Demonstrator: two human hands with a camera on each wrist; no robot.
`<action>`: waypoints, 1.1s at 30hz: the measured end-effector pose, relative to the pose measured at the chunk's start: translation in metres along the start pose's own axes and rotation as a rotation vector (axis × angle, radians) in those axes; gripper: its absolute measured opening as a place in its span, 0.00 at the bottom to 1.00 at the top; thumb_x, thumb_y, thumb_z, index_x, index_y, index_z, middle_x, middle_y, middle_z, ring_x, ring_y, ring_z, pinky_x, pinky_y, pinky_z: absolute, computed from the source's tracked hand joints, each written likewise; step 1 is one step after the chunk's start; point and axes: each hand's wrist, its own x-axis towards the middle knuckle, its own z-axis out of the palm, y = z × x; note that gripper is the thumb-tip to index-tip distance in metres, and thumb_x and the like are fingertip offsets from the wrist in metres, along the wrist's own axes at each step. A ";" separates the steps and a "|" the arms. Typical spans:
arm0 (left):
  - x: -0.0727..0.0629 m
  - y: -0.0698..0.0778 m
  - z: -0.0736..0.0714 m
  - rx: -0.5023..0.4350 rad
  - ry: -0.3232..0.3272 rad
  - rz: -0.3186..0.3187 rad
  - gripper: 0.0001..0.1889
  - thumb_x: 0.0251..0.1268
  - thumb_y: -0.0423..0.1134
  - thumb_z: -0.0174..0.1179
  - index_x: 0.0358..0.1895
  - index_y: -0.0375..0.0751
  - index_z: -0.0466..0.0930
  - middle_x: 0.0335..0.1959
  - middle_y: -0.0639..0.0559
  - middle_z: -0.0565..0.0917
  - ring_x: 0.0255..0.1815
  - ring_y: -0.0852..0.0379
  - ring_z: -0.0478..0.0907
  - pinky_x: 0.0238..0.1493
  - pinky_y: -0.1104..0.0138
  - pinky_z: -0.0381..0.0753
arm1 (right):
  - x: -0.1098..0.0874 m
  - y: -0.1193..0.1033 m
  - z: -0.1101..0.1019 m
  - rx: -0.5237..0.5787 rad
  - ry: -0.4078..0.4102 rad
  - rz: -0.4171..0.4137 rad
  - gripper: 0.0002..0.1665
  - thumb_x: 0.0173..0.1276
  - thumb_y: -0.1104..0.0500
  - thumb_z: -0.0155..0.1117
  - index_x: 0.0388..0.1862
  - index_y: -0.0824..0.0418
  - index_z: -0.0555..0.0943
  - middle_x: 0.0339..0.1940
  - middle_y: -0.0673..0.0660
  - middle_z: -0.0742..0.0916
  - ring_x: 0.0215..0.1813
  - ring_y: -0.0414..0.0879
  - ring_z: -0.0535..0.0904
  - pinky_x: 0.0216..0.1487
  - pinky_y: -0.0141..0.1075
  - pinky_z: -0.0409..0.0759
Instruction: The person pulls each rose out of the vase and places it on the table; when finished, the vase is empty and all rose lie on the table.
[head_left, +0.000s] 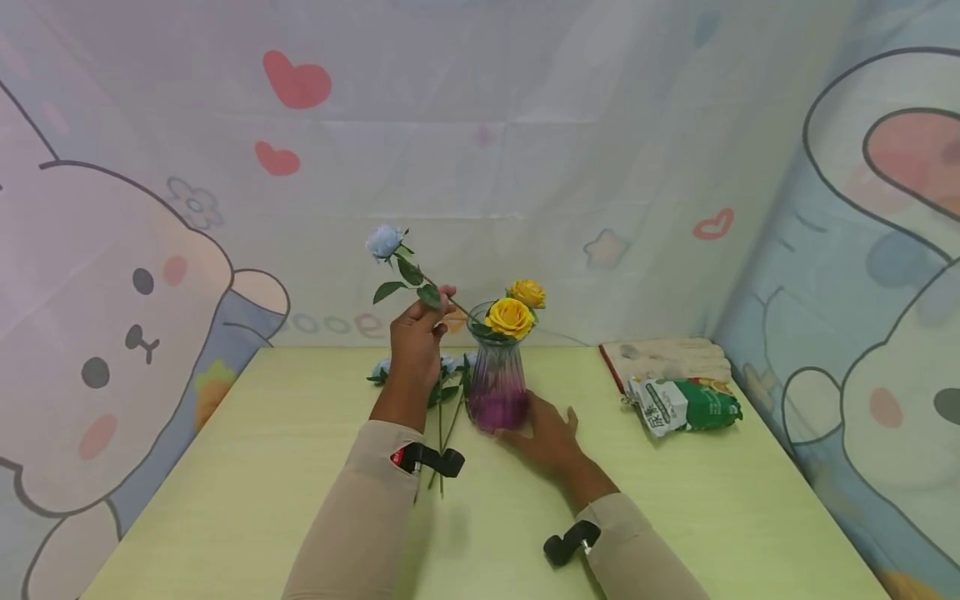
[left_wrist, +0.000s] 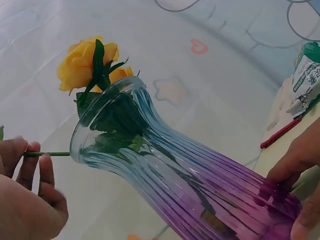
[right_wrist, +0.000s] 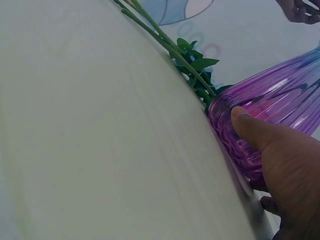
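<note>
A glass vase, clear at the top and purple below, stands on the table with yellow roses in its mouth. My left hand pinches the stem of a light blue rose. Its bloom leans up to the left, and the stem's lower end meets the vase rim. Low on the vase, my right hand grips the purple base, the thumb lying against the glass. Green stems and leaves of the yellow roses show through the vase wall.
More blue roses lie on the table left of the vase, their stems pointing toward the front. At the back right are pale gloves and a green and white packet. A patterned backdrop rises behind the table.
</note>
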 end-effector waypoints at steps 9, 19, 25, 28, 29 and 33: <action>-0.003 -0.010 0.007 -0.091 0.151 0.032 0.07 0.74 0.29 0.71 0.48 0.42 0.94 0.52 0.51 0.91 0.62 0.51 0.90 0.82 0.49 0.73 | -0.001 -0.001 -0.001 0.017 0.000 0.000 0.60 0.72 0.26 0.69 0.89 0.60 0.63 0.85 0.59 0.76 0.86 0.61 0.70 0.85 0.78 0.39; -0.001 -0.020 0.008 -0.286 0.295 0.123 0.10 0.74 0.24 0.68 0.40 0.44 0.94 0.47 0.48 0.91 0.49 0.56 0.94 0.80 0.55 0.78 | -0.002 0.000 -0.002 0.015 0.002 -0.007 0.61 0.72 0.25 0.68 0.89 0.59 0.62 0.85 0.59 0.75 0.86 0.60 0.69 0.85 0.78 0.38; -0.002 -0.024 -0.001 -0.409 0.335 0.090 0.10 0.75 0.26 0.68 0.39 0.45 0.93 0.42 0.51 0.93 0.53 0.55 0.92 0.81 0.56 0.75 | -0.002 0.002 -0.003 0.008 0.001 -0.017 0.60 0.72 0.26 0.68 0.89 0.60 0.62 0.84 0.59 0.76 0.86 0.61 0.70 0.84 0.78 0.40; -0.003 -0.020 -0.004 -0.430 0.337 0.099 0.10 0.76 0.26 0.66 0.39 0.45 0.92 0.39 0.52 0.94 0.54 0.54 0.90 0.79 0.56 0.74 | -0.002 0.001 -0.003 0.010 0.003 -0.023 0.60 0.72 0.27 0.68 0.89 0.61 0.63 0.84 0.61 0.77 0.85 0.61 0.71 0.84 0.79 0.41; -0.003 -0.018 -0.005 -0.431 0.339 0.105 0.11 0.76 0.25 0.66 0.39 0.45 0.92 0.38 0.52 0.94 0.55 0.54 0.90 0.78 0.57 0.75 | -0.002 0.001 -0.004 0.010 0.000 -0.021 0.60 0.72 0.27 0.68 0.89 0.60 0.62 0.84 0.60 0.76 0.85 0.61 0.70 0.84 0.78 0.41; -0.003 -0.013 -0.010 -0.442 0.359 0.114 0.10 0.76 0.26 0.67 0.39 0.45 0.92 0.38 0.52 0.94 0.55 0.54 0.89 0.72 0.61 0.78 | -0.001 0.003 -0.004 0.011 0.001 -0.021 0.60 0.72 0.26 0.68 0.89 0.60 0.63 0.85 0.60 0.76 0.86 0.61 0.70 0.84 0.78 0.41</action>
